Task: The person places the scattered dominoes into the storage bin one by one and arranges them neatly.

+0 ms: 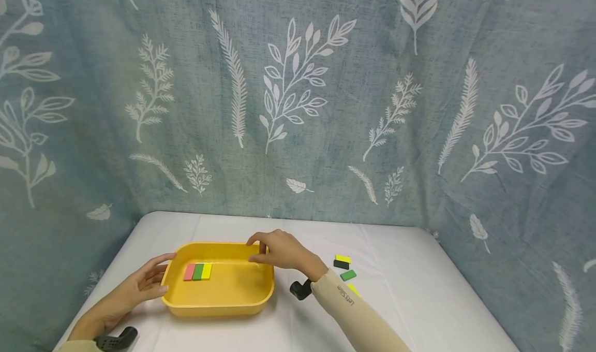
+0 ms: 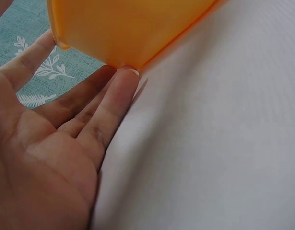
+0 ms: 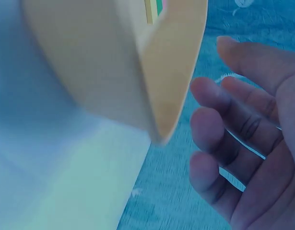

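A yellow tray [image 1: 214, 310] with rounded corners rests on the white table. In it, pink [image 1: 189, 272], green [image 1: 198, 272] and yellow [image 1: 207, 272] flat blocks lie side by side toward the left. My left hand [image 1: 144, 282] touches the tray's left end with fairly straight fingers; in the left wrist view, fingertips [image 2: 124, 79] meet its outer wall and lower edge. Bent loosely, my right hand [image 1: 281, 249] hovers over the tray's back right corner. The right wrist view shows its fingers [image 3: 207, 127] beside the tray's rim, holding nothing.
Right of the tray lie a yellow block [image 1: 342, 259], a black block [image 1: 341, 264] and a green block [image 1: 348, 275]. Another yellow block [image 1: 353, 289] is partly hidden by the right sleeve [image 1: 344, 300]. A leaf-patterned curtain [image 1: 298, 176] surrounds the table's back and sides.
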The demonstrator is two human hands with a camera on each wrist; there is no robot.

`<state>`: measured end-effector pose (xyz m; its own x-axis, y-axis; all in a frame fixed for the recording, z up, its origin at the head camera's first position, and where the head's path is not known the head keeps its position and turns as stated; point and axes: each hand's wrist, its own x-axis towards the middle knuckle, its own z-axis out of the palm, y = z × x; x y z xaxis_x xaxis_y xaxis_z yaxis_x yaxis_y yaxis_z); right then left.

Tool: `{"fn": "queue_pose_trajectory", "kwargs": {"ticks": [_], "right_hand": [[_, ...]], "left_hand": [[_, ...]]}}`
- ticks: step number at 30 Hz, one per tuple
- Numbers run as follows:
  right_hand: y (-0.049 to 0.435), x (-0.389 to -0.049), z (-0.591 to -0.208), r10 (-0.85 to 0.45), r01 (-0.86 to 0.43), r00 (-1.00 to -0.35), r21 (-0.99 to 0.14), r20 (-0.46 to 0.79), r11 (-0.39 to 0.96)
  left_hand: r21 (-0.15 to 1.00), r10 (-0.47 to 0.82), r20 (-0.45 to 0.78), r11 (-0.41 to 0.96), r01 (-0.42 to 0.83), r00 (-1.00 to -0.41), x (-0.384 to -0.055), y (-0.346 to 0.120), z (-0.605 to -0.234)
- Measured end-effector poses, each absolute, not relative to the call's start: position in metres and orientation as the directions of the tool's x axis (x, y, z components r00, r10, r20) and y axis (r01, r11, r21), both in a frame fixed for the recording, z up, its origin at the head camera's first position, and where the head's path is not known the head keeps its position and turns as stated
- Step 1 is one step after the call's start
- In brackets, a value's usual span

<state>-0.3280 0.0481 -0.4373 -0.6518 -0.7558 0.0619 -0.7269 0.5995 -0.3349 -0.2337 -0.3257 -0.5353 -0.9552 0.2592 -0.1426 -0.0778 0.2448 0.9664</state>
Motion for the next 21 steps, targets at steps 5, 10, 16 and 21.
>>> {"fn": "queue_pose_trajectory", "kwargs": {"ticks": [5, 10, 16, 21], "right_hand": [[0.071, -0.325, -0.433, -0.742, -0.720, -0.665, -0.344, 0.090, 0.603], [0.093, -0.323, -0.430, -0.709, -0.707, -0.690, -0.347, 0.145, 0.617], [0.118, -0.314, -0.435, -0.662, -0.687, -0.721, -0.336, 0.205, 0.644], [0.138, -0.308, -0.445, -0.626, -0.672, -0.739, -0.327, 0.246, 0.665]], "left_hand": [[0.966, 0.257, -0.144, 0.245, -0.080, -0.956, -0.234, -0.327, -0.537], [0.964, 0.247, -0.143, 0.254, -0.078, -0.958, -0.235, -0.327, -0.538], [0.962, 0.240, -0.147, 0.258, -0.083, -0.960, -0.235, -0.325, -0.538], [0.962, 0.238, -0.147, 0.261, -0.082, -0.960, -0.232, -0.324, -0.536]]}}
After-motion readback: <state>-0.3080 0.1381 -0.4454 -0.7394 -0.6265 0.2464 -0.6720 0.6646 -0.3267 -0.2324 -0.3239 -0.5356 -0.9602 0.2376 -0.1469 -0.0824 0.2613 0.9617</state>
